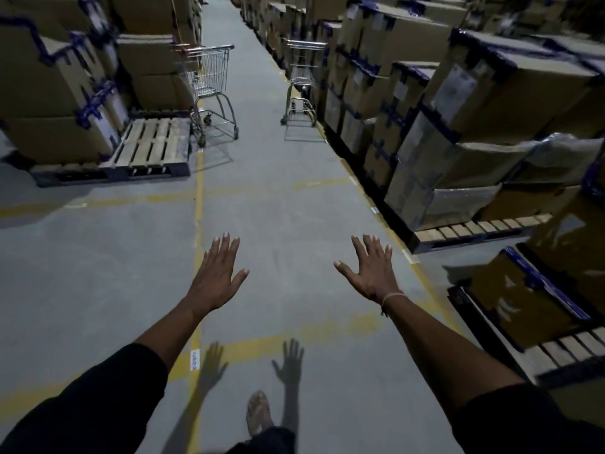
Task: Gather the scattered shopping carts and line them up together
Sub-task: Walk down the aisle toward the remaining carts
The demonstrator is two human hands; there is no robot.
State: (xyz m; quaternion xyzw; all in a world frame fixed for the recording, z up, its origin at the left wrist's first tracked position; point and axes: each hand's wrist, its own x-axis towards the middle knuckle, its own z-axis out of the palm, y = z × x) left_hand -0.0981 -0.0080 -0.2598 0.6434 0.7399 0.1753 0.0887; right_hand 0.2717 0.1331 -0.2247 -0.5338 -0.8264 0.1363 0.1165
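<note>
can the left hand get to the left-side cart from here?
Probably not yet: the left hand is open over bare floor, and the left cart stands far up the aisle. Nothing blocks the path.

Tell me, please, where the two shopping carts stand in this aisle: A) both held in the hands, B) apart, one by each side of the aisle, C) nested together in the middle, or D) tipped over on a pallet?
B: the left cart stands by the wooden pallet, the right cart against the right-hand boxes, with bare floor between.

Bare floor (278, 198) runs open down the aisle's middle, narrowed by one shopping cart (211, 83) at its left edge beside a pallet (150, 149), another cart (302, 80) against the right-edge boxes (458, 103).
</note>
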